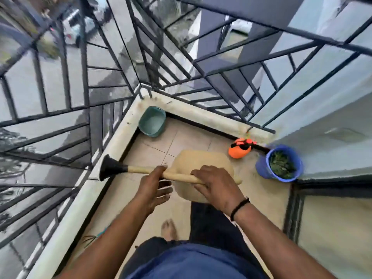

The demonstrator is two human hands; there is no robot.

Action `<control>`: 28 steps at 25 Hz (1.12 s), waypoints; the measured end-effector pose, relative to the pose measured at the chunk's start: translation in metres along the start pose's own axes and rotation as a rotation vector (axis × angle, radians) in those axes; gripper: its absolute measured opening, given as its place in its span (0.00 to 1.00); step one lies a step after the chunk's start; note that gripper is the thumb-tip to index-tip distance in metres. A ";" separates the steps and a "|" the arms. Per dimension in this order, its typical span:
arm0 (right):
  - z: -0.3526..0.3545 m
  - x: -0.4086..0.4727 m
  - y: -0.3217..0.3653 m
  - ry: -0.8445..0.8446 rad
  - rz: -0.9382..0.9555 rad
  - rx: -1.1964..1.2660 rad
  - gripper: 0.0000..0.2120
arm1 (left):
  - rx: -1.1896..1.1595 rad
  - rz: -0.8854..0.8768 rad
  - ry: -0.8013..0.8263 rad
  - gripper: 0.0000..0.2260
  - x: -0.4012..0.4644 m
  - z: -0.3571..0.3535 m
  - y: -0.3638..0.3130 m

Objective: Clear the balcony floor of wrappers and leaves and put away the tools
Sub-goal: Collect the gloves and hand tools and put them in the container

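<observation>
While I stand barefoot on the balcony floor [259, 194], I hold a plunger [141, 170] level in front of me, its black cup [109, 167] out to the left above the low wall [112, 141]. My right hand [218, 186] has a firm grip curled round the wooden handle near its end. My left hand [155, 188] sits under the handle nearer the cup, thumb on the wood, fingers loosely spread, so that grip is wide and only props it. Just beyond the handle I see a tan, rounded thing [201, 160], too blurred to name. In the far corner a green tub [152, 121] rests on the tiles. To the right, against the wall, stands an orange sprayer [239, 149], and beside it a blue pot [278, 162] filled with green leaves [281, 164]. By my left elbow a small hand rake [94, 238] lies at the foot of the low wall. Black railing [80, 97] rises all round.
</observation>
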State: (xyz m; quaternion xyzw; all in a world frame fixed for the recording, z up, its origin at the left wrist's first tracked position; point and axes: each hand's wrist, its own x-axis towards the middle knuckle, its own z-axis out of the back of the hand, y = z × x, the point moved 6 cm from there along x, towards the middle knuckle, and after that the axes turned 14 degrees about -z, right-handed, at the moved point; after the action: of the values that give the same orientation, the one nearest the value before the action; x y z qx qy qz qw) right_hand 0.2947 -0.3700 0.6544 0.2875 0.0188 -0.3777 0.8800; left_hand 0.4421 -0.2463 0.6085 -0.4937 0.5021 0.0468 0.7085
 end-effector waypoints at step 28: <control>-0.260 0.518 -0.386 0.351 -0.343 -0.295 0.19 | 0.033 0.159 -0.014 0.13 0.624 -0.237 0.046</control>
State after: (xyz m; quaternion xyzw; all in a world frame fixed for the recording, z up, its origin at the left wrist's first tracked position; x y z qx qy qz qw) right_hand 0.4514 -0.7853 0.1180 0.2101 0.2741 -0.4588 0.8187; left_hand 0.5644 -0.6678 0.1037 -0.4405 0.5355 0.0980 0.7139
